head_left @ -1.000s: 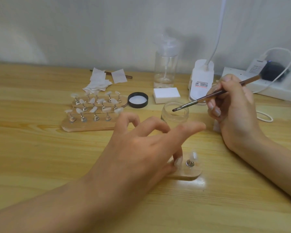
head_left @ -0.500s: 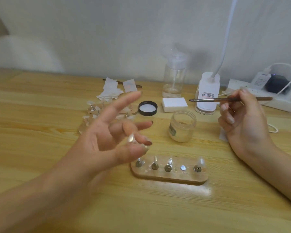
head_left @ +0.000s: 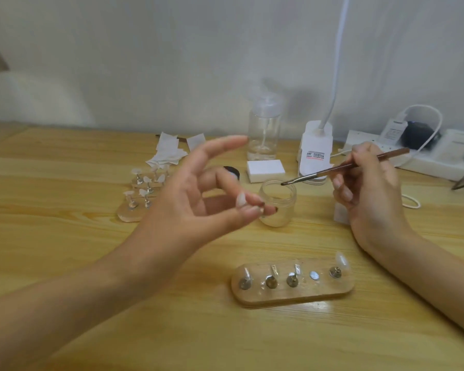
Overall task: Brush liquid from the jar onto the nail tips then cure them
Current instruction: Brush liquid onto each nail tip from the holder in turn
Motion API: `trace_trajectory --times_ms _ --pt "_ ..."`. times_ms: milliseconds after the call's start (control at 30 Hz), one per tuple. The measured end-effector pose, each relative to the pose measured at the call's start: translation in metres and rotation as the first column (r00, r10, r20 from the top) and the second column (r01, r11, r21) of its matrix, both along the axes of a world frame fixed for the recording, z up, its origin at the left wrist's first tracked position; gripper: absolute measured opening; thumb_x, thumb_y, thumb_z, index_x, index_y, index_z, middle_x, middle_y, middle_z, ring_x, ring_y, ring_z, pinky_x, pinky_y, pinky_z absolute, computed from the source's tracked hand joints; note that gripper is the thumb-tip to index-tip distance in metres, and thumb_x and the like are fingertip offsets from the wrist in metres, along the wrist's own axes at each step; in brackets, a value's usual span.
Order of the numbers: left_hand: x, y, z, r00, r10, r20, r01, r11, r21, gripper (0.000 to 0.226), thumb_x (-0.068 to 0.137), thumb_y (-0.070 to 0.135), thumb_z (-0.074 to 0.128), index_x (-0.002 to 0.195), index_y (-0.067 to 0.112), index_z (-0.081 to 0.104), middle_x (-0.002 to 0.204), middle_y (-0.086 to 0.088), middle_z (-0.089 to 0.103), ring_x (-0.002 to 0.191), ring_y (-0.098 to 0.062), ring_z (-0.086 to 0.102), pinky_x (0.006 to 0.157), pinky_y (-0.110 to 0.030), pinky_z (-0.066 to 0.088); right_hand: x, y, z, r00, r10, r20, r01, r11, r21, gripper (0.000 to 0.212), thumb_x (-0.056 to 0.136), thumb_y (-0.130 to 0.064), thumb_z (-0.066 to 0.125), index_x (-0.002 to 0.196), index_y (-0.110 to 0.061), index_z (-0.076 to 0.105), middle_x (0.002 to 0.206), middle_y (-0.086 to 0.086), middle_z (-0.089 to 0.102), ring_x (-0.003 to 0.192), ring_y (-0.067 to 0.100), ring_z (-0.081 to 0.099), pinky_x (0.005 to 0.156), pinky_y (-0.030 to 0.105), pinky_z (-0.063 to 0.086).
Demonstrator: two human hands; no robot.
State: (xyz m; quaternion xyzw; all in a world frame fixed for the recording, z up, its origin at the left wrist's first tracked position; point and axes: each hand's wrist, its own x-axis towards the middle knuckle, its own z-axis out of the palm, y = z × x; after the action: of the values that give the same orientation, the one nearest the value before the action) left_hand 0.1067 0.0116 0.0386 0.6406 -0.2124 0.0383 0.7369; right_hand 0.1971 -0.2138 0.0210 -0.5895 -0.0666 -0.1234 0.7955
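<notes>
Clear tip (head_left: 241,200) pinched in my raised left hand (head_left: 198,199) for brushing; right hand (head_left: 367,188) grips brush (head_left: 340,168) over jar (head_left: 277,203).

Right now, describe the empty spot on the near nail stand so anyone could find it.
Start at the wooden stand nearest the person. Five metal discs run along it. The fourth from the left, a flat bare disc, is the only one with no post or nail tip.

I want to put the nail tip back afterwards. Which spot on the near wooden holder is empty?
The fourth spot from the left on the near wooden holder: just a flat metal disc, while the other four carry stands.
</notes>
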Motion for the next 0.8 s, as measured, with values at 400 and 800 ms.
trace_trajectory --times_ms 400,800 --pt "0.053 -0.018 -0.021 0.92 0.239 0.31 -0.285 0.952 0.112 0.054 0.088 0.013 0.075 0.134 0.028 0.05 0.089 0.003 0.067 0.083 -0.014 0.067 0.062 -0.027 0.052 -0.008 0.009 -0.004 0.953 0.153 0.263 -0.05 0.931 -0.36 0.027 0.097 -0.027 0.044 0.077 -0.01 0.046 0.061 0.018 0.042 0.051 0.011 0.042 0.047 0.013 0.035" --pt "0.059 -0.013 -0.032 0.936 0.222 0.275 -0.258 0.961 0.103 0.054 0.087 0.01 0.071 0.132 0.033 0.051 0.092 0.004 0.066 0.088 -0.016 0.067 0.065 -0.027 0.054 -0.003 0.009 -0.008 0.94 0.271 0.208 -0.16 0.887 -0.433 0.029 0.098 -0.03 0.046 0.082 -0.006 0.05 0.058 0.002 0.053 0.048 0.009 0.039 0.044 0.016 0.032"
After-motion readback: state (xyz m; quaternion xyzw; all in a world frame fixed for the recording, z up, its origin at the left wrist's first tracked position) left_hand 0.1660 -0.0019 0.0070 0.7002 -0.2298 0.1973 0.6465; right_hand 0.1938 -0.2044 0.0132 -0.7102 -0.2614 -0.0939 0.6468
